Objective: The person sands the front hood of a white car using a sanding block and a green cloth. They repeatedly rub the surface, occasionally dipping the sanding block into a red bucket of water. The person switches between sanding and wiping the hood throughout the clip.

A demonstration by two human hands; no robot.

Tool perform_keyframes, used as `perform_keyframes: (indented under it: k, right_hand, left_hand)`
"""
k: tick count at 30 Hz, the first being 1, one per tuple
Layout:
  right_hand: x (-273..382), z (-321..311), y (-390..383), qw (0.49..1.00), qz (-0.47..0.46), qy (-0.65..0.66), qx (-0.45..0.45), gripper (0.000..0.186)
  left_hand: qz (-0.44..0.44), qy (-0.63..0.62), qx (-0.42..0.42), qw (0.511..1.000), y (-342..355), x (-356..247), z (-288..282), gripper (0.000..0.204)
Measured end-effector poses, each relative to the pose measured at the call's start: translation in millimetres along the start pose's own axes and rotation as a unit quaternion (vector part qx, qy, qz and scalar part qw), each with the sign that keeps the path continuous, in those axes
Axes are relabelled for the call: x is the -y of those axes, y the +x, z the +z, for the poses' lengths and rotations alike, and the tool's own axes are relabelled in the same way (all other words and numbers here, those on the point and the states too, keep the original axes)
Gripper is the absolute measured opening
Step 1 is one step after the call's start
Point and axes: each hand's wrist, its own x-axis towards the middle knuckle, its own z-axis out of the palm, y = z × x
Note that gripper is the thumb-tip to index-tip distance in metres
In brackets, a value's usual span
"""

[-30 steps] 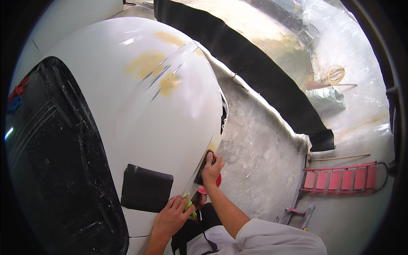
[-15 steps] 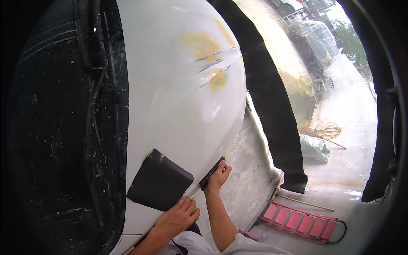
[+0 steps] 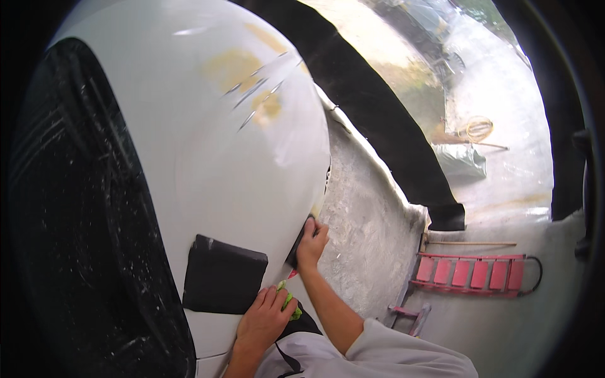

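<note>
A white car panel (image 3: 233,183) curves away in front of me, with yellowish patches (image 3: 234,70) and several thin streaks near its far end. My right hand (image 3: 311,244) is closed round a flat black pad (image 3: 301,242), which looks like folded sandpaper, held against the panel's right edge. Nearer to me, a bright green cloth (image 3: 292,307) is partly hidden beneath my left hand (image 3: 268,315), whose bent fingers rest on it. A black square sheet (image 3: 224,275) lies on the panel, just beyond my left fingertips.
Dark, speckled glass (image 3: 82,201) borders the panel on the left. To the right is dusty grey floor (image 3: 362,220), then a black band (image 3: 391,120) along clear sheeting. A red folding ladder (image 3: 469,275), a stick (image 3: 472,243) and a coiled yellow hose (image 3: 477,129) are farther right.
The view has shifted, so the panel and sheet appear turned and farther left. My right hand still holds the black pad at the edge; more of the green cloth shows by my left hand.
</note>
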Motion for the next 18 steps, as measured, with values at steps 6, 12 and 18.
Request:
perform_keyframes:
  k: [6,12,18]
  right_hand:
    - [14.9,-2.9,27.5,0.992,-0.067,0.099,-0.042,0.04]
    - [5.8,-9.9,-6.8,0.991,-0.097,0.086,-0.03,0.043]
    - [5.0,-16.8,-18.1,0.991,-0.099,0.074,-0.051,0.038]
  left_hand:
    - [-0.003,-0.019,0.044,0.999,3.8,-4.4,-9.1,0.04]
    - [-0.007,-0.019,0.075,0.997,10.5,-8.9,-12.6,0.048]
    - [-0.004,0.02,0.073,0.997,13.6,-15.5,-9.4,0.049]
